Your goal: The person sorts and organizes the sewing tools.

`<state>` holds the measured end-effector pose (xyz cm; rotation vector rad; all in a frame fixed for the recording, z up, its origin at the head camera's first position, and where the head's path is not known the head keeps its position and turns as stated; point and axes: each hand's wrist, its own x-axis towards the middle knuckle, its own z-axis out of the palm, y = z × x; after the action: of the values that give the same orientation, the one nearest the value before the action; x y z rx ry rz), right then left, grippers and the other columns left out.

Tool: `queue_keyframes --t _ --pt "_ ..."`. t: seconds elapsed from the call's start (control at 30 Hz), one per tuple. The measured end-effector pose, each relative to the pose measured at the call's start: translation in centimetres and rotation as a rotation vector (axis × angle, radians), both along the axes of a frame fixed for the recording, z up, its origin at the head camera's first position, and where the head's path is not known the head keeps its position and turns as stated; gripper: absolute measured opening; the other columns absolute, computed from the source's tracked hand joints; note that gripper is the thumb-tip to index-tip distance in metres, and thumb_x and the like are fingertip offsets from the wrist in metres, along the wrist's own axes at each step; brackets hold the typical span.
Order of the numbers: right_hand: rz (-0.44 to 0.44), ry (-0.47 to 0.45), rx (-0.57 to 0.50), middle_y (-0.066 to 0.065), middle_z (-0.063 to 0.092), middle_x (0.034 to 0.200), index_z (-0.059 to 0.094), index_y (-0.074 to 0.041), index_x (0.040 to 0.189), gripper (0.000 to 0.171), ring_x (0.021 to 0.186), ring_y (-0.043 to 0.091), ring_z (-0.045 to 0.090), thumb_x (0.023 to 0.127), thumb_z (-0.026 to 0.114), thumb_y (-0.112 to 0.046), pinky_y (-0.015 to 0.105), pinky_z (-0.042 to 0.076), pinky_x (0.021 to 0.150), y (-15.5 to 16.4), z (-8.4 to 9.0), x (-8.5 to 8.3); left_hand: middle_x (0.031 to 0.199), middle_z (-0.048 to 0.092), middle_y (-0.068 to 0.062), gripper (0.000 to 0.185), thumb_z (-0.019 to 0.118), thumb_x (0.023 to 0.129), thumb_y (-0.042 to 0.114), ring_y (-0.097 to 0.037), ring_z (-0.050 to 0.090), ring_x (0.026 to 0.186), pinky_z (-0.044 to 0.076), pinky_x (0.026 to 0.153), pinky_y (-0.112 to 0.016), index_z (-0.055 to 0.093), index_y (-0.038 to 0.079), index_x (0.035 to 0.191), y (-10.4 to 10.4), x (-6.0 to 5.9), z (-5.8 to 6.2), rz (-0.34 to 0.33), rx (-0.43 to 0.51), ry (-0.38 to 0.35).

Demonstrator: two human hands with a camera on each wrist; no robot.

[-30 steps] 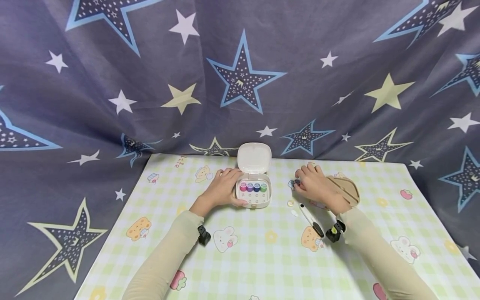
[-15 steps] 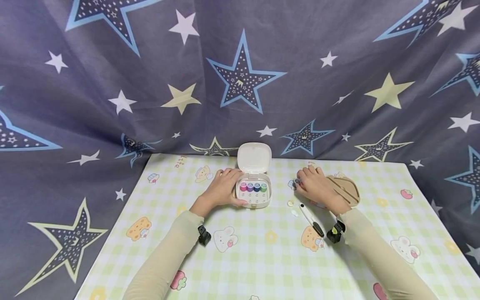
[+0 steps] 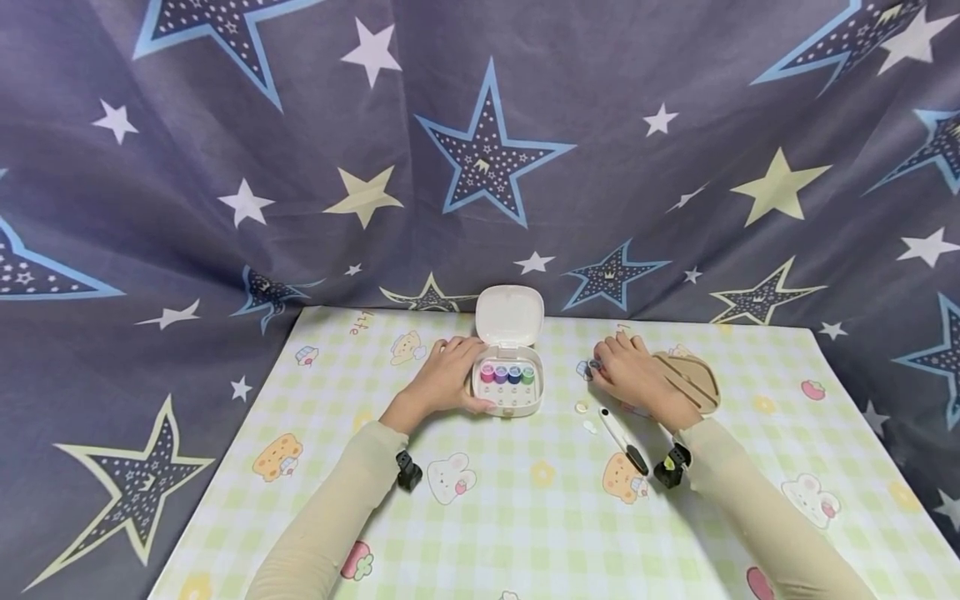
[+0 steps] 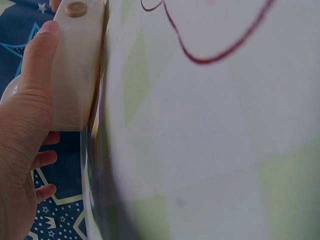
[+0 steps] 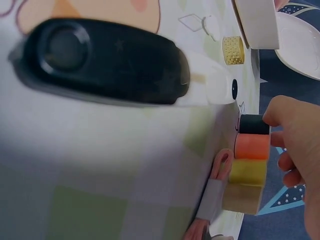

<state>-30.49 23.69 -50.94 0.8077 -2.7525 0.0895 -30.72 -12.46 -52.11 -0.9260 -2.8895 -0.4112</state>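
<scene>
My left hand (image 3: 450,375) grips the left side of a white sewing box (image 3: 507,411), its thumb along the front wall below the round clasp (image 4: 76,9). The lid (image 3: 509,315) stands raised. A row of pink, purple, blue and green thread spools (image 3: 513,375) sits inside, with small pegs in front. To the right, my right hand (image 3: 630,371) has its thumb and fingers at a black thread spool (image 5: 253,124), pinching its end. In the right wrist view, orange (image 5: 251,146), yellow (image 5: 248,171) and tan (image 5: 242,199) spools line up beside it.
A tan insert (image 3: 693,385) with grooves lies behind the right wrist. Nearer are a white tool with a black end (image 3: 622,440), a gold thimble (image 5: 233,50) and a small white piece (image 3: 589,427). Banded pink cord (image 5: 212,192) lies beside the spools.
My right hand has shifted very slightly to the right at the black spool. The left hand and the box stay where they were.
</scene>
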Motion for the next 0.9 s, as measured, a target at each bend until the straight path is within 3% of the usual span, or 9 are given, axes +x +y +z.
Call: queue_keyframes --t 0.9 --pt "0.013 -0.022 -0.077 0.011 0.062 0.098 0.062 -0.006 0.105 0.018 0.088 0.029 0.047 0.099 0.062 -0.023 0.047 0.034 0.083 -0.76 0.63 0.36 0.152 0.048 -0.009 0.115 0.081 0.064 0.075 -0.029 0.044 0.139 0.033 0.115 -0.053 0.044 0.010 0.151 0.12 -0.04 0.14 0.000 -0.015 -0.002"
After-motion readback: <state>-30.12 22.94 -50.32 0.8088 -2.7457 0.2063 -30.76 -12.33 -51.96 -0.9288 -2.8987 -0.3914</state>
